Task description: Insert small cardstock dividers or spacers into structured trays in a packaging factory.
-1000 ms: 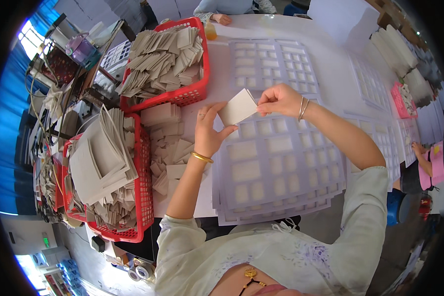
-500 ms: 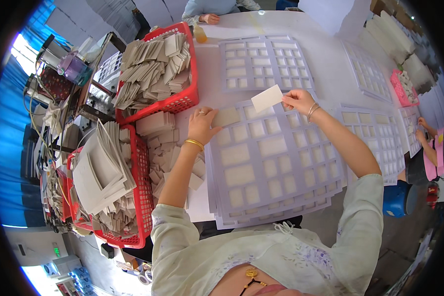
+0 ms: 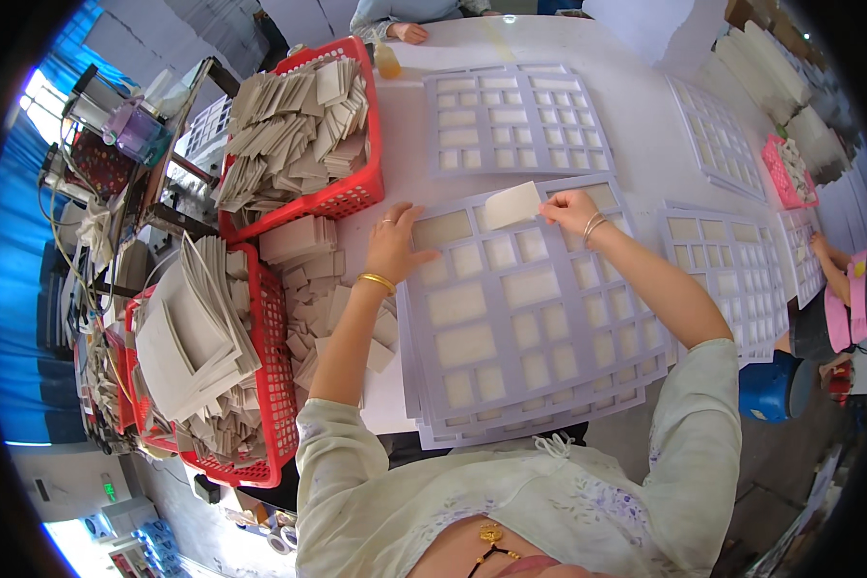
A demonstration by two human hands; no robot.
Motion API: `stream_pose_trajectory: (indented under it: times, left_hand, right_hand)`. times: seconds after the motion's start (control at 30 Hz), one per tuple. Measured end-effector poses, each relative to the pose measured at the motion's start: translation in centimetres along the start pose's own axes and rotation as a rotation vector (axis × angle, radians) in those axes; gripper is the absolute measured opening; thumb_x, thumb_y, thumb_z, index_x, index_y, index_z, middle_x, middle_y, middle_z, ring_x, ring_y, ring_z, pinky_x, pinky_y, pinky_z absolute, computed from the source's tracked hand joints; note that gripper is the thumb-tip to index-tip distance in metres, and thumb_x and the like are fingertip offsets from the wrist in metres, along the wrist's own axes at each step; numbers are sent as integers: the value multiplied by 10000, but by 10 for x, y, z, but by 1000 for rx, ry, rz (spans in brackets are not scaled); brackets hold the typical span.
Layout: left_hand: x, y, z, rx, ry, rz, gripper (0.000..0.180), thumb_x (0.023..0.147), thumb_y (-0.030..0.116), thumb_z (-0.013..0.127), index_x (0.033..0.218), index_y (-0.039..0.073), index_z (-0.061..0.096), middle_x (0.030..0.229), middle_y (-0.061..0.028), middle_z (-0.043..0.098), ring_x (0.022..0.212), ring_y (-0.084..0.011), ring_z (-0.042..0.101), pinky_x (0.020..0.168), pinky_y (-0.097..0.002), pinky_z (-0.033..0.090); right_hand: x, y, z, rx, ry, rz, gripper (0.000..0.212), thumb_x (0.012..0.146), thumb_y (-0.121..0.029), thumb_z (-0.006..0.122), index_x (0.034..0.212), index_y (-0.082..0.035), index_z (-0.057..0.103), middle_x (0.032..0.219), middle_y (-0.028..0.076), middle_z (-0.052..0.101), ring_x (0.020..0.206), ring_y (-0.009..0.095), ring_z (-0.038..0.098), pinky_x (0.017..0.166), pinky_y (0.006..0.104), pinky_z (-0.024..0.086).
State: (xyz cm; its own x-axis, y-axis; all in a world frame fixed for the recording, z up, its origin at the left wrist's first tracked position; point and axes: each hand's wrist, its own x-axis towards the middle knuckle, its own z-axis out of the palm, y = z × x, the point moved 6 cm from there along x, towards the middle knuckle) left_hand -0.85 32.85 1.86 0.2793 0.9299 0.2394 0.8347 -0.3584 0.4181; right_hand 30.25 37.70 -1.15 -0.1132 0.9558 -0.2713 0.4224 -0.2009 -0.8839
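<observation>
A stack of pale lavender boards [image 3: 495,296] with rectangular windows lies on the table in front of me. Between the thumb and fingers of my right hand [image 3: 570,210] is a small white rectangular card [image 3: 512,205], pinched by its right end. It sits over the upper middle window; whether it touches the board I cannot tell. My left hand [image 3: 395,247] rests on the stack's upper left edge, thumb spread from the fingers, holding nothing. Beside it, a greyish panel [image 3: 442,227] shows in the top left window.
Red baskets [image 3: 371,188] [image 3: 275,385] heaped with grey card pieces stand at the left, with loose pieces [image 3: 320,313] beside them. More windowed boards [image 3: 515,120] [image 3: 727,260] lie farther off and right. Another person's hand [image 3: 409,34] rests at the far edge; someone else works at the right.
My right hand has moved slightly left and down, bringing the white card lower and more level over the windowed board. My left hand stays at the board's upper left edge.
</observation>
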Motion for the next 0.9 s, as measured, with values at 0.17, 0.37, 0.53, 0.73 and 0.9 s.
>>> stream_pose_trajectory:
  times: [0.17, 0.37, 0.53, 0.73, 0.9]
  left_hand:
    - [-18, -9, -3, 21, 23, 6, 607, 667, 288, 781, 1203, 123, 550, 1258, -67, 509, 1168, -289, 461, 983, -435, 344]
    - [-32, -3, -3, -21, 46, 21, 540, 691, 251, 761, 1180, 126, 567, 1238, -52, 533, 1176, -282, 458, 994, -447, 323]
    - [-43, -2, -7, -14, 137, 83, 485, 711, 239, 743, 1148, 117, 572, 1192, -54, 557, 1125, -284, 487, 951, -433, 361]
    - [-81, 10, -20, -84, 218, 43, 455, 714, 190, 734, 1130, 98, 573, 1163, -69, 570, 1067, -293, 512, 917, -418, 374]
    - [-147, 15, -18, -164, 232, -78, 426, 714, 157, 734, 1106, 85, 585, 1145, -86, 585, 1039, -301, 527, 894, -410, 389]
  right_hand:
    - [-7, -6, 2, -63, 2, 41, 187, 791, -201, 690, 738, -23, 675, 688, 31, 647, 643, 93, 568, 618, 264, 457]
    - [9, -4, 17, -295, 27, -109, 247, 769, -290, 690, 732, -47, 680, 712, 76, 668, 652, 142, 610, 605, 314, 472]
    - [6, -30, 27, -729, 4, -113, 190, 751, -273, 677, 678, -107, 623, 703, 46, 647, 662, 183, 602, 700, 355, 435]
    - [-6, -50, 32, -919, 65, -383, 100, 758, -211, 636, 692, -160, 582, 721, -7, 619, 697, 215, 583, 763, 394, 355]
    - [-25, -43, 52, -1062, 36, -812, 86, 806, -149, 568, 767, -187, 634, 783, -19, 632, 748, 224, 591, 795, 408, 351]
